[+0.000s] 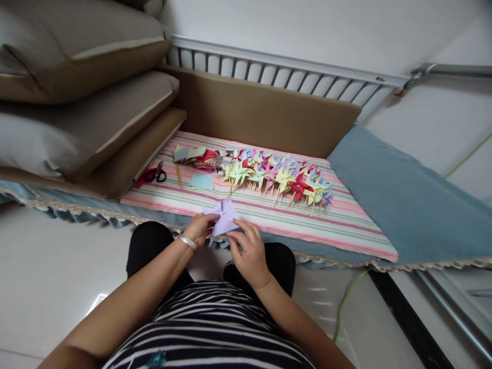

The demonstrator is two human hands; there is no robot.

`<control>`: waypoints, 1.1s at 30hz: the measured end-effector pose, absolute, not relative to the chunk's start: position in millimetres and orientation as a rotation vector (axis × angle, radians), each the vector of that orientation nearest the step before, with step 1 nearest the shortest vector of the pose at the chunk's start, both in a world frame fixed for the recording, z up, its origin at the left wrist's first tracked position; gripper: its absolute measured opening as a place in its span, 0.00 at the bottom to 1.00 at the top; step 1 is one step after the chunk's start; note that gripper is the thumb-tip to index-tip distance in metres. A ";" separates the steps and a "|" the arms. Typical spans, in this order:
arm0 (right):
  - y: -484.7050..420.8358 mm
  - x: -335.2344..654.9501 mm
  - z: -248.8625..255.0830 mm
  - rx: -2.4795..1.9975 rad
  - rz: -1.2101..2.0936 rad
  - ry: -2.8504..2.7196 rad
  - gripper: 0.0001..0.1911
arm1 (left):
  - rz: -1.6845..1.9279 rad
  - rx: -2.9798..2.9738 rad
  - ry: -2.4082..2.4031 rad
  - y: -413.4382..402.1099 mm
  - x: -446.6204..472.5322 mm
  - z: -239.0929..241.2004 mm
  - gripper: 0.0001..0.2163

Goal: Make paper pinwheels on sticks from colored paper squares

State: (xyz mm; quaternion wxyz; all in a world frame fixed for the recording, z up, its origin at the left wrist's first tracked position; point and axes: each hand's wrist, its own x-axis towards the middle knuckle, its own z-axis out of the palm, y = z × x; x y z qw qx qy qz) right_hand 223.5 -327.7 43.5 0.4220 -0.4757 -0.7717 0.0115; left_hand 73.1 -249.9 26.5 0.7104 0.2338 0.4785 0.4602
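A purple paper pinwheel (226,218), partly folded, is held up over the near edge of the striped cloth. My left hand (202,227) pinches it near its middle, thumb on top. My right hand (249,248) touches its right corner with thumb and fingertips closed on the paper. Just beyond lies a light blue paper sheet (201,181). Many finished paper pinwheels (282,179) on thin sticks lie in rows to the right. A stack of coloured paper (190,154) and a few thin sticks (179,175) lie at the left.
Scissors (156,174) with dark handles lie at the cloth's left. The striped cloth (346,225) covers a low seat with a blue cover (407,189). Large cushions (88,123) are piled at the left. A brown panel (261,110) and a metal railing (284,69) stand behind.
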 end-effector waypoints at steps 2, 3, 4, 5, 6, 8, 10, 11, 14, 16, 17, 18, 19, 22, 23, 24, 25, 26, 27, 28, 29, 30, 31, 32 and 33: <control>-325.6 214.1 38.2 -1.205 -0.013 -1.963 0.15 | 1.039 0.484 1.047 -250.4 73.4 26.5 0.13; -324.0 210.3 34.8 -1.216 -0.033 -1.974 0.17 | 1.049 0.467 1.043 -251.2 73.5 26.1 0.12; -322.2 207.6 31.1 -1.226 -0.044 -1.982 0.18 | 1.059 0.452 1.041 -252.2 73.5 25.7 0.12; -320.3 206.3 27.5 -1.229 -0.043 -1.984 0.19 | 1.069 0.439 1.040 -253.5 73.6 25.3 0.11; -318.5 206.6 24.3 -1.228 -0.026 -1.977 0.19 | 1.077 0.430 1.038 -255.0 73.9 25.0 0.11; -314.4 212.1 20.4 -1.236 0.055 -1.886 0.18 | 1.092 0.427 1.033 -258.5 75.4 25.4 0.12; -309.6 222.6 20.4 -1.287 0.208 -1.628 0.17 | 1.108 0.439 1.022 -262.4 78.6 26.8 0.13; -307.2 228.8 21.8 -1.319 0.324 -1.444 0.18 | 1.116 0.449 1.012 -264.4 80.9 27.8 0.13; -301.8 245.3 29.2 -1.371 0.879 -0.911 0.22 | 1.143 0.491 0.960 -270.4 90.6 31.2 0.13; -300.6 250.6 34.7 -1.318 1.262 -0.712 0.22 | 1.147 0.521 0.925 -274.6 97.7 33.4 0.14; -300.5 251.1 37.0 -1.276 1.398 -0.663 0.21 | 1.140 0.535 0.912 -276.6 100.8 34.6 0.14; -300.6 250.3 39.0 -1.232 1.483 -0.633 0.21 | 1.132 0.547 0.903 -278.5 103.3 35.8 0.14; -300.9 248.7 40.6 -1.198 1.522 -0.607 0.20 | 1.128 0.555 0.895 -280.3 105.1 36.9 0.14; -302.9 240.6 42.5 -1.154 1.536 -0.506 0.21 | 1.157 0.543 0.887 -283.8 105.6 39.0 0.14; -304.1 237.4 42.0 -1.141 1.521 -0.486 0.22 | 1.175 0.528 0.893 -284.3 104.7 38.9 0.14; -305.5 233.9 40.9 -1.123 1.507 -0.487 0.23 | 1.190 0.511 0.903 -284.7 103.7 38.4 0.14; -306.9 230.3 39.2 -1.107 1.495 -0.506 0.23 | 1.199 0.493 0.912 -285.0 102.9 37.4 0.14; -308.1 226.6 36.8 -1.100 1.480 -0.537 0.23 | 1.200 0.478 0.917 -285.2 102.6 36.2 0.14; -308.8 222.9 34.2 -1.106 1.458 -0.565 0.21 | 1.195 0.464 0.918 -285.7 102.9 35.0 0.13; -308.8 219.6 31.3 -1.127 1.431 -0.581 0.20 | 1.183 0.454 0.914 -286.2 103.6 33.8 0.13; -308.0 217.0 28.5 -1.154 1.402 -0.582 0.19 | 1.166 0.450 0.906 -287.0 104.7 33.0 0.13; -306.4 215.5 26.1 -1.178 1.374 -0.573 0.17 | 1.147 0.451 0.895 -287.8 105.9 32.5 0.12; -304.3 215.2 24.0 -1.191 1.353 -0.562 0.16 | 1.128 0.459 0.882 -288.6 106.9 32.4 0.12; -301.9 216.1 22.5 -1.195 1.340 -0.553 0.15 | 1.108 0.470 0.871 -289.2 107.5 32.6 0.12; -299.5 218.1 21.6 -1.192 1.338 -0.551 0.14 | 1.086 0.483 0.859 -289.6 107.4 33.0 0.11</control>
